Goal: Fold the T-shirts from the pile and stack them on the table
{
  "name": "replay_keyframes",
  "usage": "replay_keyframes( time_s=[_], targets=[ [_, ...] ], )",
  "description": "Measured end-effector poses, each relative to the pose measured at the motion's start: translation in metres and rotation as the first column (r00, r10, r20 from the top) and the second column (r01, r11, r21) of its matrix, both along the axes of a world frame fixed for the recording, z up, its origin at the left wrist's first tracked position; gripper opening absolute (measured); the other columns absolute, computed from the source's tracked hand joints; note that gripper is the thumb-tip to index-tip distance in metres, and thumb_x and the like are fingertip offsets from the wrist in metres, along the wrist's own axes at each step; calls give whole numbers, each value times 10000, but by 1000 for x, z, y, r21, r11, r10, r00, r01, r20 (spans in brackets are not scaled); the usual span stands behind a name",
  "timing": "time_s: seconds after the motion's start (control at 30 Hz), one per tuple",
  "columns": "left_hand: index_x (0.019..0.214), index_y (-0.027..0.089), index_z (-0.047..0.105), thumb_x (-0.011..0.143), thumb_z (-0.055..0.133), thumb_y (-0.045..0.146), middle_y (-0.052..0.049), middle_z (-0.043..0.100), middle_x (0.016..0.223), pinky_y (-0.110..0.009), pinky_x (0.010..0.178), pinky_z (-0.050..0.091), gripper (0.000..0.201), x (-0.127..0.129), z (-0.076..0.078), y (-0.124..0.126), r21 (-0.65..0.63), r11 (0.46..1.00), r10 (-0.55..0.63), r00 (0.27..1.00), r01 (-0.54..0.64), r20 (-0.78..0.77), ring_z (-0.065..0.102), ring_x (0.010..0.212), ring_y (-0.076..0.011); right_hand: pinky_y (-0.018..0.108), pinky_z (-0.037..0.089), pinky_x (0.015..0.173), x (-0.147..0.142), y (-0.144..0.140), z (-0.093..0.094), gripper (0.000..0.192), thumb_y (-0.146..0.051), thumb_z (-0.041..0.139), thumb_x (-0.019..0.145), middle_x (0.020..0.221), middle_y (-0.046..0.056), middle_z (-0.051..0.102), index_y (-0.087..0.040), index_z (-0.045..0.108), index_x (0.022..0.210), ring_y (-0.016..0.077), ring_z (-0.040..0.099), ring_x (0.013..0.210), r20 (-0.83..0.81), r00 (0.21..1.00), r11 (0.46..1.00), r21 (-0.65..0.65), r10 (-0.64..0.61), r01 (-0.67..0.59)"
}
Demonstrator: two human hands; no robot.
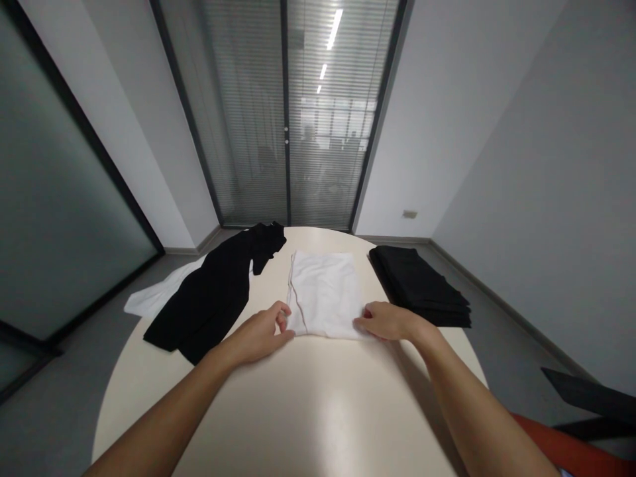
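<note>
A white garment [328,291], folded into a rough square, lies flat on the round table in front of me. At its near left corner is my left hand [261,332], fingers curled at the side edge and thumb on the front edge. My right hand [390,320] pinches the near right corner between thumb and fingers. A loose fold line runs down the garment's left side. Whether it is a shirt cannot be made out.
Loose black clothing [213,285] lies rumpled on the left, over a white cloth [161,291] that hangs past the table edge. A neat stack of folded black garments [417,285] sits at the right. The pale table [308,411] has a rounded edge. An orange-red seat [561,444] stands lower right.
</note>
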State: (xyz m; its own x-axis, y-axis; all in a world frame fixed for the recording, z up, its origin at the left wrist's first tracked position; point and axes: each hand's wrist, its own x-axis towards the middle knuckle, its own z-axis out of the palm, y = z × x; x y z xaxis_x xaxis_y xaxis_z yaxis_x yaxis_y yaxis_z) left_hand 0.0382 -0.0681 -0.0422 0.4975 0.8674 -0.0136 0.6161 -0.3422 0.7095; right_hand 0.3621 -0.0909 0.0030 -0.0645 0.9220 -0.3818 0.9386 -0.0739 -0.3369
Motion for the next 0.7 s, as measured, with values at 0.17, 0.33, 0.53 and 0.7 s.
replay_keyframes(
  time_s=[0.17, 0.33, 0.53, 0.7],
  targets=[
    [1021, 218, 661, 821, 639, 332, 28, 595, 755, -239, 599, 336, 231, -4, 3, -2, 11, 995, -97, 995, 97, 10, 501, 637, -138, 278, 415, 609, 21, -14, -16, 407, -439, 802, 664, 833, 34, 651, -215, 614, 947, 178, 573, 703, -290, 952, 995, 48, 98, -88],
    [956, 189, 707, 831, 649, 377, 53, 470, 621, -229, 550, 289, 233, -9, 1, 6, -39, 995, -87, 991, 92, 104, 425, 593, -127, 250, 391, 621, 37, -22, -32, 429, -455, 769, 725, 773, -24, 543, -204, 587, 1021, 130, 487, 681, -567, 820, 997, 54, 80, -60],
    [892, 187, 732, 839, 626, 372, 6, 587, 716, -232, 599, 352, 220, -21, 9, 9, -5, 991, -131, 990, 131, 57, 487, 657, -143, 256, 382, 613, 49, -21, -32, 464, -557, 798, 664, 752, -8, 559, -182, 626, 877, 133, 492, 675, -603, 797, 1000, 9, 14, -10],
    [838, 201, 723, 809, 638, 330, 16, 598, 704, -228, 593, 355, 157, -22, 11, 7, -3, 984, -176, 984, 176, -18, 505, 639, -139, 255, 368, 594, 49, -22, -27, 438, -563, 794, 663, 708, -11, 556, -184, 628, 807, 130, 481, 648, -596, 803, 999, -11, 18, -31]
  ],
)
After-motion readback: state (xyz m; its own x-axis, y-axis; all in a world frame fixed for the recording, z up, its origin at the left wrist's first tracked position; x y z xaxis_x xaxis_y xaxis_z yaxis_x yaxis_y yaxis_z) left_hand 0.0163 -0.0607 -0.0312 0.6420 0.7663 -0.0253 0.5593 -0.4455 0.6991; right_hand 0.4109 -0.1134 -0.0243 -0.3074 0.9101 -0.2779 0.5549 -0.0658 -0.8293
